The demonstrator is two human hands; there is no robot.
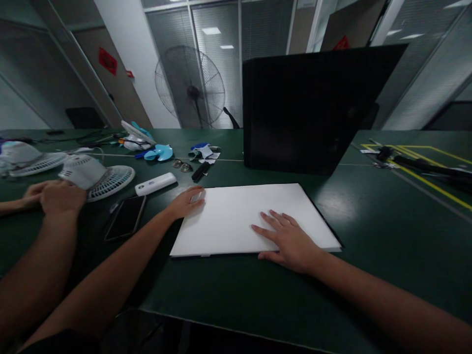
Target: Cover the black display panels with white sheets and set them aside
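Note:
A white rectangular panel (pixel 228 221) with a thin dark edge lies flat on the green table in front of me. My left hand (pixel 186 202) rests at its far left corner, thumb and forefinger apart with a pale patch of the panel between them; the other fingers are partly hidden. On the panel's right half, my right hand (pixel 289 241) lies flat with fingers spread, its thumb by the near edge. Neither hand lifts the panel.
Left are a dark phone (pixel 126 218), a white power bank (pixel 156 184) and another person's hands (pixel 62 196) at a white fan (pixel 110 182). Glasses (pixel 182 165) and blue fan blades (pixel 158 152) lie farther back. A large black screen (pixel 309 113) stands behind the panel.

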